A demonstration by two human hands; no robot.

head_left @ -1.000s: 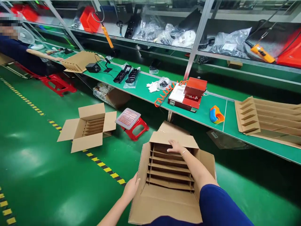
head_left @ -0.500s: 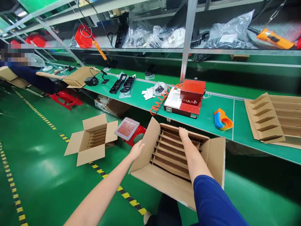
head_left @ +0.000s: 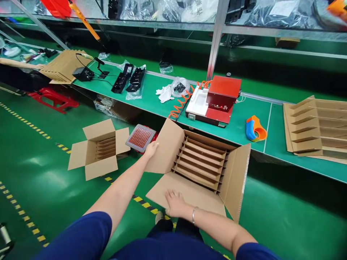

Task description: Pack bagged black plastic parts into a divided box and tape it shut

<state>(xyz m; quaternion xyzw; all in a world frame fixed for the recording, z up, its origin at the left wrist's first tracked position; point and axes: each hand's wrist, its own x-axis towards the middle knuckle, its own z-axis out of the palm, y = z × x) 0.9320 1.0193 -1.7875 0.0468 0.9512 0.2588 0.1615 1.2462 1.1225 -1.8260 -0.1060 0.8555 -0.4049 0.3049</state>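
Observation:
An open cardboard box (head_left: pixel 238 180) with slotted cardboard dividers (head_left: pixel 202 160) inside sits in front of me, its four flaps spread out. My left hand (head_left: pixel 150 148) grips the edge of the box's left flap. My right hand (head_left: pixel 175 204) rests on the near flap, fingers on the cardboard. Behind the box runs a green workbench (head_left: pixel 238 130).
A second open box with dividers (head_left: pixel 97 150) stands on the green floor at left, beside a red stool (head_left: pixel 141 138). On the bench are a red-and-white machine (head_left: pixel 217 103), an orange-blue tape dispenser (head_left: pixel 254 129), flat divider stacks (head_left: pixel 317 126), black trays (head_left: pixel 128 77). Another person's arm (head_left: pixel 18 64) is far left.
My right hand has left the dividers at the far side and come down onto the near flap. The box has turned and settled lower; my left hand stays on the left flap.

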